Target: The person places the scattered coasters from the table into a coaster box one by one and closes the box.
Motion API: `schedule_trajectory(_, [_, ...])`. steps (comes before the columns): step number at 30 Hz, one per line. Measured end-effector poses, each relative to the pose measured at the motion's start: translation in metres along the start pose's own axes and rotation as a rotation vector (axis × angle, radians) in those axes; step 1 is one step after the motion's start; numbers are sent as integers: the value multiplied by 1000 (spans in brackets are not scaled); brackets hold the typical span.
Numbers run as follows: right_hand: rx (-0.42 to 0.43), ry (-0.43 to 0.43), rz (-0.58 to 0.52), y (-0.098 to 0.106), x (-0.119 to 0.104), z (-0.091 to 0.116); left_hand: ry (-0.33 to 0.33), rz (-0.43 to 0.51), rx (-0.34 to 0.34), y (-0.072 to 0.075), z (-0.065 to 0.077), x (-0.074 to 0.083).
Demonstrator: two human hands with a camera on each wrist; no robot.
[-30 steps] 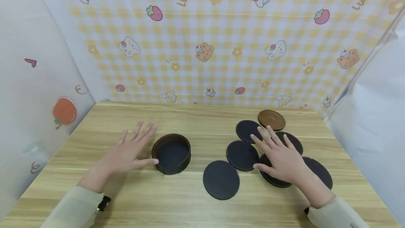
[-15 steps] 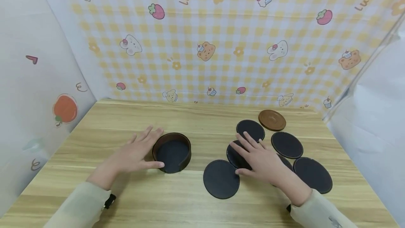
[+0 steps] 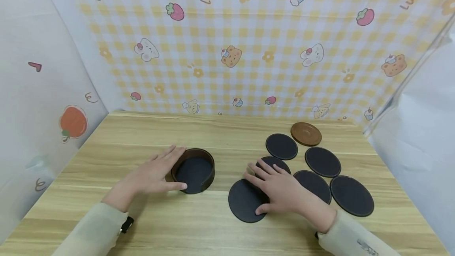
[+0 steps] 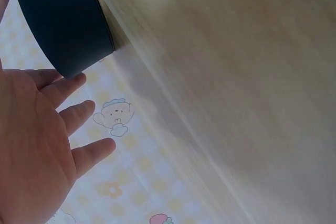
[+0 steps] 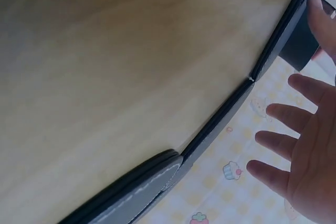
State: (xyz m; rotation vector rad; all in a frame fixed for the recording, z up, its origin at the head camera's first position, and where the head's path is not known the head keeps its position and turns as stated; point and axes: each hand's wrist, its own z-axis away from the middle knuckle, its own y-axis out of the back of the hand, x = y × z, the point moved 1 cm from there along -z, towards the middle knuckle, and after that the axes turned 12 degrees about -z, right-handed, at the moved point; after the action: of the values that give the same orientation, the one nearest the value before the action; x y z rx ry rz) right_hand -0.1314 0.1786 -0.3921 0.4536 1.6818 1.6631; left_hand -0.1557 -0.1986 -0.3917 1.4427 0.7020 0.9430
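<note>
Left hand at the left side of the round holder, which sits left of centre on the wooden table: dark outside, brown inner wall, a gap at the front. Fingers spread and mostly straight, thumb tip over the front edge near the gap, fingertips at the back rim; no grip seen, firm contact cannot be told. Right hand palm down over the front coaster, fingers spread and reaching across part of the second coaster just behind. Nothing held; in the right wrist view its four fingertips show clear of the coaster edges, thumb contact uncertain. Four more black coasters lie flat to the right: far coaster, middle coaster, back-right coaster, outer coaster. Brown disc beyond them, near the checked cloth. Both sleeves pale.
</note>
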Motion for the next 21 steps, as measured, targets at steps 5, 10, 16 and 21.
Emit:
schedule_trajectory(5, [-51,27,-34,0,-3,-1,-16,41,-3,0,-3,0])
schedule_trajectory(10, [-96,45,-72,-1,-5,-2,-26,102,-14,4,-4,1])
schedule_trajectory(16, [-140,67,-114,-3,-5,-2,-4,114,-45,4,-6,0])
schedule_trajectory(21, [-145,78,-132,-3,-5,-3,-4,135,-59,2,-7,-2])
